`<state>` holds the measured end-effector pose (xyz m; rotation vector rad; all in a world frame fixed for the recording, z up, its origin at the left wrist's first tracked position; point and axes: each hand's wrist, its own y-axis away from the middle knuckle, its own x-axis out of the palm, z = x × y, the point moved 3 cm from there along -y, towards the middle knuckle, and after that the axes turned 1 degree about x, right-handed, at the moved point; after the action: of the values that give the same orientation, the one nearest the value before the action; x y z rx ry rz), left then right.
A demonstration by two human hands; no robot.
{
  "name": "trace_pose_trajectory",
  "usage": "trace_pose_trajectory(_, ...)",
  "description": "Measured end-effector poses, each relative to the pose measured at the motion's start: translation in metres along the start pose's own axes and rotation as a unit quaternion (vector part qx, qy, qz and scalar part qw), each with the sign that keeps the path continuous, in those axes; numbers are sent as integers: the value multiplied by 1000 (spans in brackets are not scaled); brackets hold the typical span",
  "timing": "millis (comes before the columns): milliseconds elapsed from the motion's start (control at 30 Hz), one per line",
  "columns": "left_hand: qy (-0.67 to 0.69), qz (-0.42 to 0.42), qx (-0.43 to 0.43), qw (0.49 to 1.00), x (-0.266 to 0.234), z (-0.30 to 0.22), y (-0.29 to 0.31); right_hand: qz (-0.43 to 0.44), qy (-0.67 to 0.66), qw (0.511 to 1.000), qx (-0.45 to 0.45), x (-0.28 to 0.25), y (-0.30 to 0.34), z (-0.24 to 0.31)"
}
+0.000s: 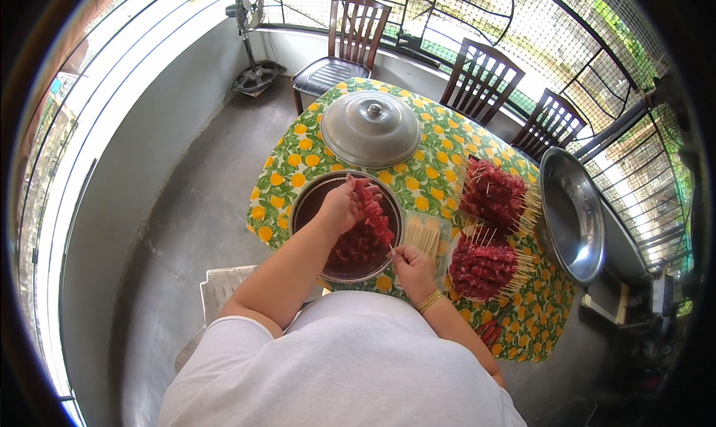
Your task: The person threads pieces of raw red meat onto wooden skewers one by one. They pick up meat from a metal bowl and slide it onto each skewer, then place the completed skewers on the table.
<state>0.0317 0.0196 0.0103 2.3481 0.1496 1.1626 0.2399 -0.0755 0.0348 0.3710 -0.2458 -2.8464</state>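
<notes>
Over a round metal pot point(295, 220), my left hand point(341, 205) is closed around the upper part of a skewer of raw red meat point(377, 220). The stick's lower end is pinched between the fingers of my right hand point(415, 273), by the pot's right rim. Loose meat pieces point(349, 254) lie in dark red liquid inside the pot. Just beyond my right hand, bare bamboo sticks point(424, 238) rest in a clear plastic container. Farther right are two heaps of filled meat skewers, the far heap point(494, 194) and the near heap point(483, 267).
A domed metal lid point(371, 132) lies behind the pot on the lemon-patterned tablecloth point(298, 162). At the table's right edge a large metal basin point(570, 214) leans on its side. Wooden chairs point(481, 80) line the far side, and a standing fan point(253, 35) occupies the far left corner.
</notes>
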Motion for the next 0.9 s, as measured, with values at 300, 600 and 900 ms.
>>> trace_pose_trajectory(300,-107,24,-20,994,3,-13,1,-16,67,997,-45,-6,3,11)
trace_pose_trajectory(600,-89,43,-39,994,4,-8,1,-45,121,986,-109,-9,2,7)
trace_pose_trajectory(900,-68,48,7,996,5,6,6,-39,109,990,-82,-7,2,9)
